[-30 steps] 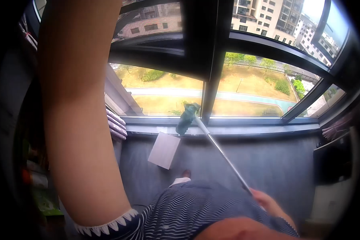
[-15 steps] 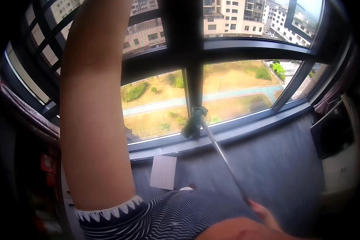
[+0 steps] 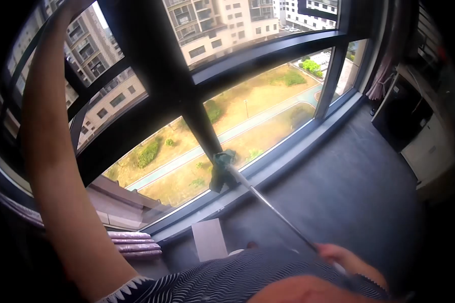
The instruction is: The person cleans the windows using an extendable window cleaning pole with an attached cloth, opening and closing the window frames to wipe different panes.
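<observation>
My right hand (image 3: pixel 336 253) is wrapped round the lower part of a thin metal pole (image 3: pixel 275 208), low at the right. A bunched dark green cloth (image 3: pixel 223 162) covers the pole's far end and hangs in folds. It lies over the lower part of the upright window bar (image 3: pixel 199 118), near the sill. My left arm (image 3: pixel 53 151) reaches up along the left side of the view. Only a bit of my left hand (image 3: pixel 78 5) shows at the top edge, close to the dark window frame, and its fingers cannot be made out.
Large dark-framed windows look down on a lawn and buildings. Beneath the sill (image 3: pixel 268 177) lies a grey floor (image 3: pixel 333 187). A pale board (image 3: pixel 210 240) is near my body. Patterned curtains (image 3: pixel 134 244) gather at the left, and a light cabinet (image 3: pixel 429 146) stands at the right.
The view has turned, so the windows now slant and more of the right side shows. My left arm appears farther left. The cloth stays at the base of the upright bar.
</observation>
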A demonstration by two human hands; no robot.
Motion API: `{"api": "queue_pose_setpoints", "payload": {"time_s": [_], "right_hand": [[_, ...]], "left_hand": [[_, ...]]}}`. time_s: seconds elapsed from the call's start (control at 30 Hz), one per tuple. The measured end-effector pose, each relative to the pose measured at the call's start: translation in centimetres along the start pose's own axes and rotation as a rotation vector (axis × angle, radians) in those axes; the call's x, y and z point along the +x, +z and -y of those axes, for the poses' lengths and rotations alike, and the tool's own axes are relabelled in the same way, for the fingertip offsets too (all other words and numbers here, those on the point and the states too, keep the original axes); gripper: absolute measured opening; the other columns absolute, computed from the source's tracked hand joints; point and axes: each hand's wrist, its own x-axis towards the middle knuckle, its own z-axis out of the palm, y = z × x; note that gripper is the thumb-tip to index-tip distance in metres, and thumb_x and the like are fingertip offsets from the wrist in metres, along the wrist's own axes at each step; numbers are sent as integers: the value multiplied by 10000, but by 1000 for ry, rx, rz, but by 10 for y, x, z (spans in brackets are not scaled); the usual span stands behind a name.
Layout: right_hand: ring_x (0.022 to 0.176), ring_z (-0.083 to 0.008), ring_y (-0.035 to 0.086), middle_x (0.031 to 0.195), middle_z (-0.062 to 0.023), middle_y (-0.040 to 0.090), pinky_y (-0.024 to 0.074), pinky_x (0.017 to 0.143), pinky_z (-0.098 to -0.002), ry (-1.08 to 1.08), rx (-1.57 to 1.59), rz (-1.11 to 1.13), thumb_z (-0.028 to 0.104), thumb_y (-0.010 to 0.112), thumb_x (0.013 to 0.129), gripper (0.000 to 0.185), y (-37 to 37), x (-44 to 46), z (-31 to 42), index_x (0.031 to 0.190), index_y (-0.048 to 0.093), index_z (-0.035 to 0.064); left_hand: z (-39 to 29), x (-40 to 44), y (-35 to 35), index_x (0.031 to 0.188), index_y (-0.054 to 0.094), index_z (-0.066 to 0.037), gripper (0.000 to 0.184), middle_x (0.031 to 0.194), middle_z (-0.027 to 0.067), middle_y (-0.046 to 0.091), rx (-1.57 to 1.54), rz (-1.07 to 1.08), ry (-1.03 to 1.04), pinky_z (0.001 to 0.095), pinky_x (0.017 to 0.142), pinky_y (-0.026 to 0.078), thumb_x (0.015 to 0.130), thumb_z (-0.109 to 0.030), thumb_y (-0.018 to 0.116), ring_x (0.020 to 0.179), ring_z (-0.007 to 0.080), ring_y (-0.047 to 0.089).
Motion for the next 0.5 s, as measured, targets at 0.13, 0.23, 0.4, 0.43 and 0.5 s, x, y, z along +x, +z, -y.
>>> {"api": "queue_pose_setpoints", "payload": {"time_s": [0.13, 0.23, 0.4, 0.43, 0.5], "right_hand": [[405, -68, 376, 547, 26, 387, 333, 354, -238, -24, -168, 155, 108, 536, 796, 760, -14, -5, 10, 1400, 78, 161], [408, -83, 404, 557, 10, 401, 355, 361, -245, -4, -242, 166, 112, 517, 794, 777, -17, -9, 10, 1403, 37, 162], [417, -96, 463, 670, -17, 492, 389, 360, -239, -27, -354, 116, 192, 559, 763, 811, -27, -19, -1, 1402, 62, 142], [419, -98, 472, 693, -22, 508, 394, 361, -237, -20, -367, 118, 210, 569, 757, 821, -33, -22, -3, 1401, 66, 138], [416, -97, 468, 699, -22, 514, 392, 360, -236, -30, -346, 100, 222, 574, 752, 825, -40, -25, -9, 1401, 72, 134]], "left_hand": [[72, 89, 99, 1373, 223, -164, 920, 1421, 161, 158, -39, -580, 268, 493, 1037, 207, 686, -752, 391, 1305, 341, 168], [54, 83, 106, 1355, 254, -208, 797, 1373, 135, 269, -167, -595, 64, 508, 992, 292, 735, -675, 437, 1271, 326, 251], [16, 79, 164, 1317, 273, -50, 869, 1232, 222, 393, -616, -725, -472, 531, 927, 333, 729, -662, 459, 1153, 348, 397], [-2, 68, 158, 1280, 312, -2, 876, 1198, 239, 417, -741, -816, -524, 530, 902, 355, 719, -655, 476, 1123, 355, 429], [-23, 58, 148, 1212, 382, 52, 857, 1161, 252, 445, -781, -909, -623, 526, 869, 386, 714, -637, 493, 1080, 364, 470]]}}
